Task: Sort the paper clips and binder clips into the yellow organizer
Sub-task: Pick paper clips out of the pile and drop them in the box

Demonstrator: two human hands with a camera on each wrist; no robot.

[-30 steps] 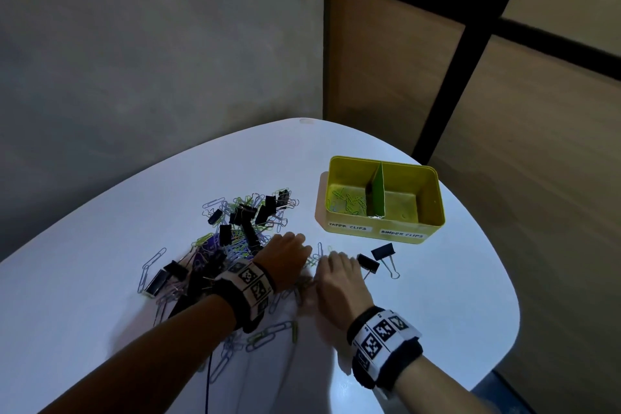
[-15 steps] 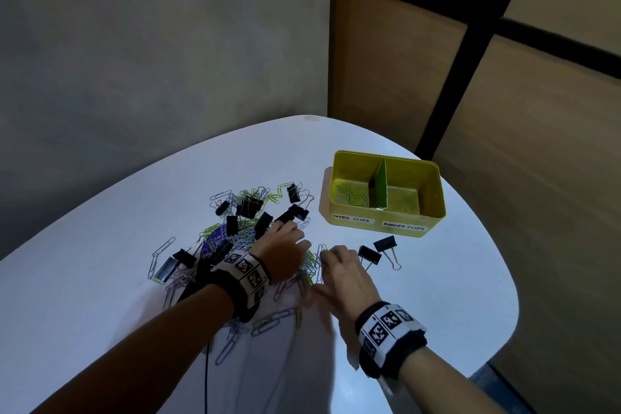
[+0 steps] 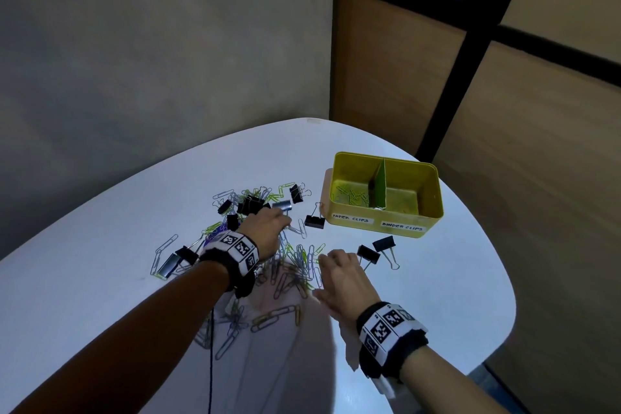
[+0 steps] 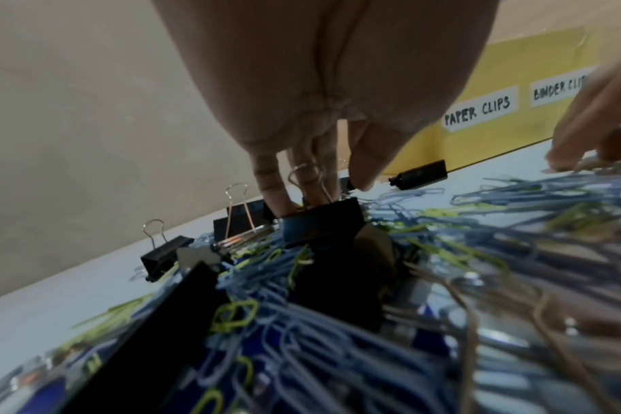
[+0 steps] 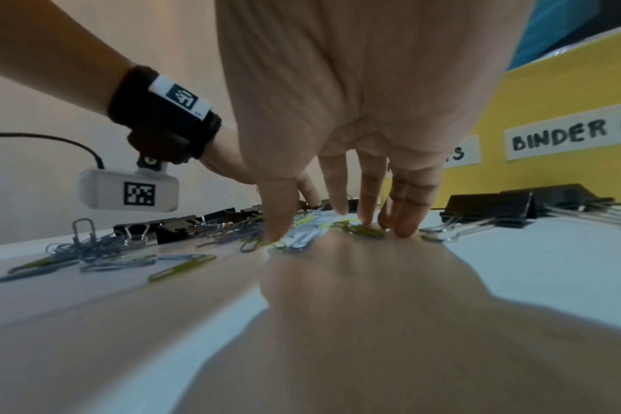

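Left hand point(image 3: 268, 228) fingertips extended, touching a black binder clip point(image 4: 323, 221), wire handles upright. Right hand point(image 3: 342, 279) fingers spread, pressing paper clips point(image 3: 299, 265) on counter point(image 3: 453, 279).

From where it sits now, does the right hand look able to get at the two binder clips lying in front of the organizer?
Probably yes. The right hand rests fingertips-down on the paper clips, and the two binder clips lie just beside it on bare table, with nothing between them.
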